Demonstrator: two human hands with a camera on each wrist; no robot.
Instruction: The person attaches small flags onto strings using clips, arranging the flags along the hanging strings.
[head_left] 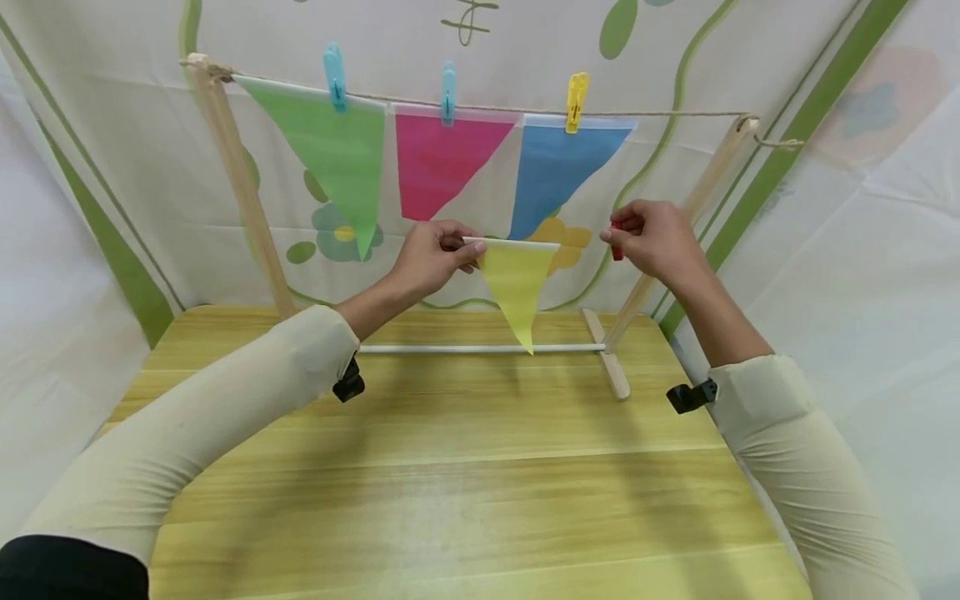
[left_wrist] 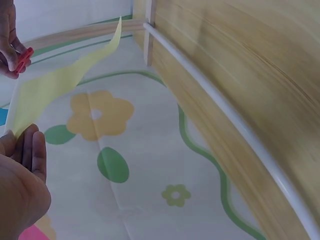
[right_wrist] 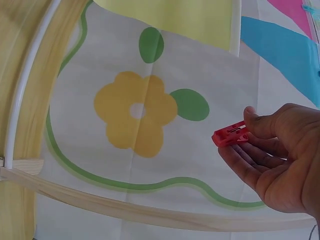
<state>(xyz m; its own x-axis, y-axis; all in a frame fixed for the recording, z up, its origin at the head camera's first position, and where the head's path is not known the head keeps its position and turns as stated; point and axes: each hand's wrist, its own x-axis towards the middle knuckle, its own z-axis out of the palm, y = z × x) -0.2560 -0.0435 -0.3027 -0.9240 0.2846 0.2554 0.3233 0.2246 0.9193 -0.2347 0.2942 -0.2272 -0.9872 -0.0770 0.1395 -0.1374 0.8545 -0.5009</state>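
My left hand [head_left: 433,257] pinches a yellow triangular pennant [head_left: 517,279] by one top corner, and its point hangs down in front of the backdrop. Off to the right, my right hand [head_left: 656,237] holds a small red clothespin [right_wrist: 231,135] between thumb and fingers. Above both hands a twine line [head_left: 690,113] runs between two wooden posts. From it hang a green pennant [head_left: 330,146], a pink pennant [head_left: 442,154] and a blue pennant [head_left: 562,167]. Two light-blue clothespins [head_left: 447,92] are on the green and pink pennants, and a yellow clothespin [head_left: 576,102] is on the blue one.
The left post [head_left: 240,183] and right post [head_left: 701,187] stand on the wooden table [head_left: 465,483]. A white rod [head_left: 480,348] joins them low down, meeting a wooden foot [head_left: 611,362] at right. A flowered fabric backdrop [head_left: 127,208] hangs close behind.
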